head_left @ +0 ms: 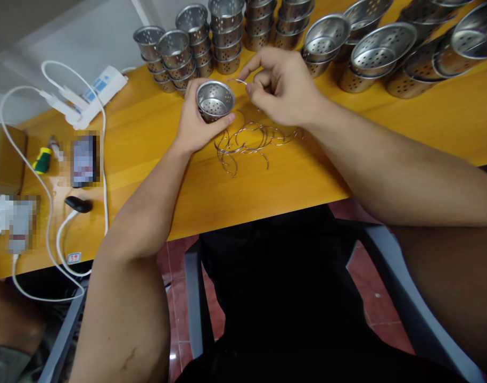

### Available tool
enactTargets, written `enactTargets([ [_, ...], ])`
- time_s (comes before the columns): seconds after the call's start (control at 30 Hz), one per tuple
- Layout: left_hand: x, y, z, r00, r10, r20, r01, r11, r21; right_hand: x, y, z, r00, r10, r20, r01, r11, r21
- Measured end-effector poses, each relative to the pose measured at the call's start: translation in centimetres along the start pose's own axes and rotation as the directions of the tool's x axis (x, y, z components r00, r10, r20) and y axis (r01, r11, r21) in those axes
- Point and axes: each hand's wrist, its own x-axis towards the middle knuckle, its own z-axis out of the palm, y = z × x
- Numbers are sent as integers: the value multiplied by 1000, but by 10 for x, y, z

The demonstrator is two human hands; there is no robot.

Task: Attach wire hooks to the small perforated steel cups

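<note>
My left hand (193, 119) is wrapped round a small perforated metal cup (215, 100), its open mouth facing up towards me. Just right of the cup, my right hand (281, 85) pinches a thin curved metal wire (239, 81) between thumb and forefinger. The wire's far end points at the cup's rim; whether it touches the cup I cannot tell. Below the two hands, a loose heap of curved wires (251, 139) lies on the yellow table (291, 175).
Stacks of perforated cups (227, 40) line the back, with more cups (381, 50) at the right. A power strip (101, 96) with white cables, a phone (83, 159), a green-and-yellow handle (42, 160) and a cardboard box (7, 159) are on the left. Another person's limb (11, 316) shows lower left.
</note>
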Motion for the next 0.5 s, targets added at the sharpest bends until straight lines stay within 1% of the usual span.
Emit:
enactTargets([
  [0.07, 0, 2, 2, 993, -34, -113, 37, 999, 27, 0, 0, 0, 1000, 22, -4, -22, 1000, -4],
  [0.1, 1, 4, 3, 988, -46, -145, 50, 998, 28, 0, -1, 0, 999, 41, -9, -41, 999, -10],
  [0.17, 1, 9, 4, 987, -72, -145, 75, 997, 14, -1, -2, 1, 997, 75, -11, -75, 997, -24],
  [0.23, 1, 12, 5, 985, -86, -147, 86, 996, -6, -1, -3, 3, 997, 81, -8, -81, 996, -31],
  [0.4, 1, 14, 9, 993, -44, -112, 40, 998, -40, -1, -2, 12, 999, 51, 4, -51, 999, -1],
  [0.5, 0, 16, 11, 996, -54, -70, 52, 998, -36, -1, -2, 16, 996, 89, 22, -89, 996, -20],
])
